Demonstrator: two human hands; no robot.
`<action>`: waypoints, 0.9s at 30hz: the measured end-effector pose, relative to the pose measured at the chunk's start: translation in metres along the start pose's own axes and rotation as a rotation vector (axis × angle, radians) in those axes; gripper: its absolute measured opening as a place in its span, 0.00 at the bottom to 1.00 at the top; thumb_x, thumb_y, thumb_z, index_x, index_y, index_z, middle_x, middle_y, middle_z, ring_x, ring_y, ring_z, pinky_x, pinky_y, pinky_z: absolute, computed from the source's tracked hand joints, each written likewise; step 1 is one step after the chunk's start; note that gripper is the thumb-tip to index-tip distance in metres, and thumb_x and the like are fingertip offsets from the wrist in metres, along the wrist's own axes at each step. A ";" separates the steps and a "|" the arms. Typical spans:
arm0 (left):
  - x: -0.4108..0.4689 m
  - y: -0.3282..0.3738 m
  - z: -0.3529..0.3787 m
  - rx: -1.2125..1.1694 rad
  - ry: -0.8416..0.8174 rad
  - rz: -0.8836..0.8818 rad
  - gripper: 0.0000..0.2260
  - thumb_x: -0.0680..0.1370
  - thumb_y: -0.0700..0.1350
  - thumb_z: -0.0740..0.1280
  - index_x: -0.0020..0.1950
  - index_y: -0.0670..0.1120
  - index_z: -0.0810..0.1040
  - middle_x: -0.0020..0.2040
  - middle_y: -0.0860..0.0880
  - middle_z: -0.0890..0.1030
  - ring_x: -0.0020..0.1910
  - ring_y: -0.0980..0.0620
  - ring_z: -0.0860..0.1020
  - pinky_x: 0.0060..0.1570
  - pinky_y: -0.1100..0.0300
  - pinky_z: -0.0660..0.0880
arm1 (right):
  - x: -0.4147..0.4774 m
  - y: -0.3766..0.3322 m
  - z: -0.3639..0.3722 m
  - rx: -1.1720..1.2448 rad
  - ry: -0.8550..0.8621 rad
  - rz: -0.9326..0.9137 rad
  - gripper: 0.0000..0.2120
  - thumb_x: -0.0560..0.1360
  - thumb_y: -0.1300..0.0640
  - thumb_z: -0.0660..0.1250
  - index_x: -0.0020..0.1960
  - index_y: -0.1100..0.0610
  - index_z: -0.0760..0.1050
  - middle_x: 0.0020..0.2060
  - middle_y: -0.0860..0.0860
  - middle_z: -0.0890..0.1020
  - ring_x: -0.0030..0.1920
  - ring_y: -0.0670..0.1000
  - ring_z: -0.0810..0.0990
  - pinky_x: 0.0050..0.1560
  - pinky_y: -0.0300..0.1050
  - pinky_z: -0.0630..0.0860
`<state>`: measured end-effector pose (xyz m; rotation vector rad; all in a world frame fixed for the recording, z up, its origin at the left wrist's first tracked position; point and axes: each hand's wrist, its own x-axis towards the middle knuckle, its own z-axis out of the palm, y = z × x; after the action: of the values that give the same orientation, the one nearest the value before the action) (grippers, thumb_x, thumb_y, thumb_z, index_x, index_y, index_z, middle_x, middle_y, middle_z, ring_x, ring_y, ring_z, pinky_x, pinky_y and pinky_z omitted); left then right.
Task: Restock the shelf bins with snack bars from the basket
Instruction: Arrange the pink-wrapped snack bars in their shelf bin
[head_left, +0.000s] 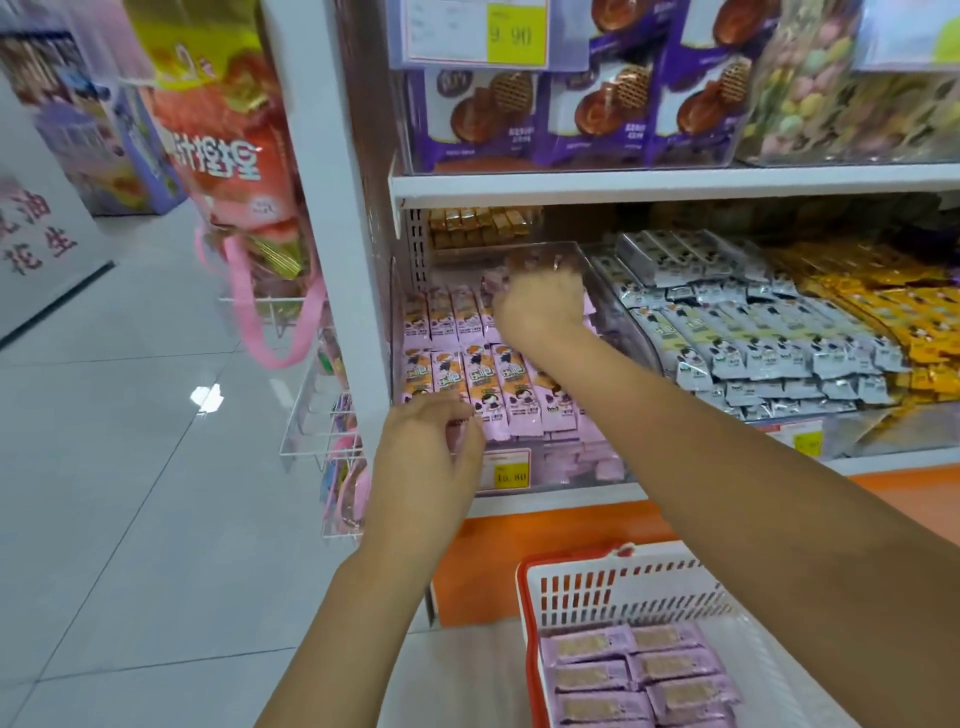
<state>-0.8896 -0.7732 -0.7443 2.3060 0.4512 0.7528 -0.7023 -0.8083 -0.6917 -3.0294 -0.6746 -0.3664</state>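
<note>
A clear shelf bin (566, 480) on the lower shelf holds rows of pink snack bars (511, 389). My right hand (540, 306) reaches deep into the bin and grips a pink bar at the back row. At the bin's front left corner, my left hand (428, 447) has curled fingers touching the front row of bars. A white basket with a red rim (623, 584) sits at the bottom right, with several purple-pink bars (639, 675) lying flat in it.
Neighbouring bins hold grey bars (753, 332) and yellow bars (883, 306). Purple biscuit packs (566, 114) fill the upper shelf. A wire rack (322, 410) and pink-handled snack bags (228, 156) hang on the shelf's left end. Tiled floor lies to the left.
</note>
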 end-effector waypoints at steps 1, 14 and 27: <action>-0.001 -0.001 -0.001 0.022 -0.009 0.003 0.08 0.76 0.43 0.66 0.51 0.43 0.83 0.52 0.47 0.82 0.54 0.48 0.77 0.57 0.54 0.73 | 0.005 -0.003 0.004 -0.061 -0.018 0.017 0.19 0.81 0.49 0.52 0.63 0.56 0.75 0.60 0.56 0.77 0.63 0.57 0.71 0.66 0.51 0.61; -0.002 -0.003 -0.007 0.067 -0.015 -0.010 0.10 0.77 0.43 0.66 0.56 0.44 0.82 0.56 0.49 0.81 0.55 0.51 0.76 0.56 0.62 0.69 | 0.027 0.007 -0.004 0.090 -0.261 0.184 0.45 0.72 0.25 0.43 0.79 0.53 0.46 0.77 0.60 0.48 0.76 0.65 0.44 0.71 0.70 0.41; -0.001 -0.007 -0.004 0.076 -0.016 0.027 0.11 0.77 0.44 0.65 0.57 0.44 0.81 0.57 0.49 0.81 0.56 0.51 0.76 0.56 0.61 0.71 | 0.040 0.016 0.008 0.137 -0.312 0.205 0.35 0.79 0.34 0.46 0.77 0.56 0.53 0.76 0.63 0.53 0.76 0.67 0.48 0.72 0.67 0.43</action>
<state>-0.8937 -0.7665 -0.7465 2.3918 0.4496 0.7409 -0.6586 -0.8053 -0.6894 -3.0099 -0.3710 0.1550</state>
